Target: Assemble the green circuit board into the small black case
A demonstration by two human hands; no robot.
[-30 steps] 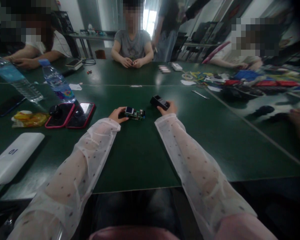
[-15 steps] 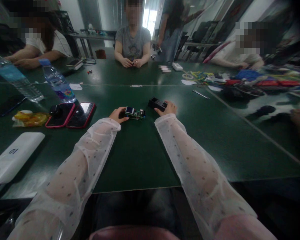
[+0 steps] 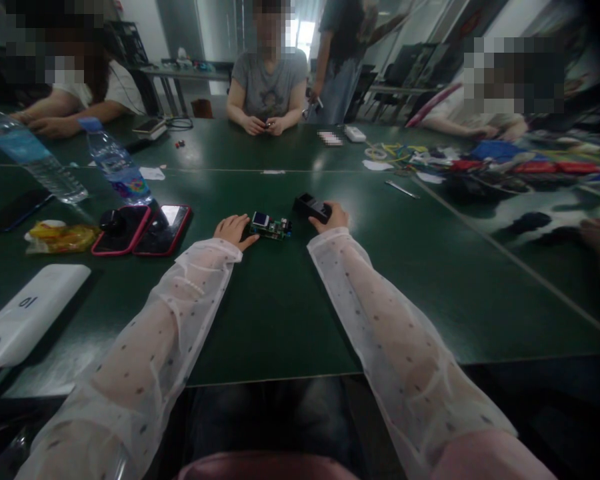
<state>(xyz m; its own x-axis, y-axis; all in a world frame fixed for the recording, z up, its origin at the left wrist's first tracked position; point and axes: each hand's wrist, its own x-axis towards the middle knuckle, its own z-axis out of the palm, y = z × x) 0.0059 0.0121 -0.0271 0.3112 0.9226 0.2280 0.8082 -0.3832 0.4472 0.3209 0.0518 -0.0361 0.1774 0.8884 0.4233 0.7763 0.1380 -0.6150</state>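
Note:
A small green circuit board with a little screen (image 3: 273, 229) lies on the dark green table (image 3: 280, 320) in front of me. Just left of it, my left hand (image 3: 233, 231) rests palm down, fingers stretched and thumb apart, holding nothing. Its fingertips are close to the board's left end; whether they touch it I cannot tell. To the board's right, my right hand (image 3: 337, 217) grips the right end of a black box-like case (image 3: 311, 208), which is tilted with its far left end near the board. The case seems hollow on top.
Left of my arm are two phones (image 3: 161, 230) in pink-red cases, a yellow snack packet (image 3: 63, 237), a white power bank (image 3: 33, 313) and two water bottles (image 3: 117, 163). Tangled cables (image 3: 480, 167) and a metal tool (image 3: 403, 189) lie right. Other people sit around the table.
My left hand has let go of the circuit board and flattened out beside it. My right hand has shifted slightly left with the black case.

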